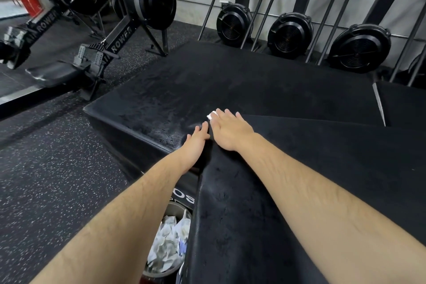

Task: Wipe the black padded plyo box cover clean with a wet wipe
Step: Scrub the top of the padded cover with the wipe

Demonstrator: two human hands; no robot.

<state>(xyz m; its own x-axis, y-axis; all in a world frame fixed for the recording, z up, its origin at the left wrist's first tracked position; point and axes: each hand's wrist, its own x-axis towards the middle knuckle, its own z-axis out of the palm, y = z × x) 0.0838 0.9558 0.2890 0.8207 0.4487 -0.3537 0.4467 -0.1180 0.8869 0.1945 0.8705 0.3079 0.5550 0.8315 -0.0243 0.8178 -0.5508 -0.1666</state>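
Gym floor [57, 180], black rubber with pale flecks.

Item 1: black padded plyo box cover [230, 80], mid-frame, its top streaked and dull.

Item 2: wet wipe [211, 115], white, on the cover's near edge, mostly hidden; only a corner shows past the fingertips.

Item 3: right hand [227, 130], laid flat on the wipe with fingers straight, pressing rather than pinching.

Item 4: left hand [196, 139], fingers extended, touching the cover just beside the right and gripping nothing.

Item 5: nearer black pad [299, 145], raised, under the right forearm.

Item 6: bin [168, 240] of crumpled wipes, below.

Handling note: keep the palm flat and the pressure even, overlap the strokes, and work outward toward the far corners (the left hand can steady the padding).

Lettering: "ROWER" on the rowing machines [119, 37]; "OS" on the box side, remainder hidden.
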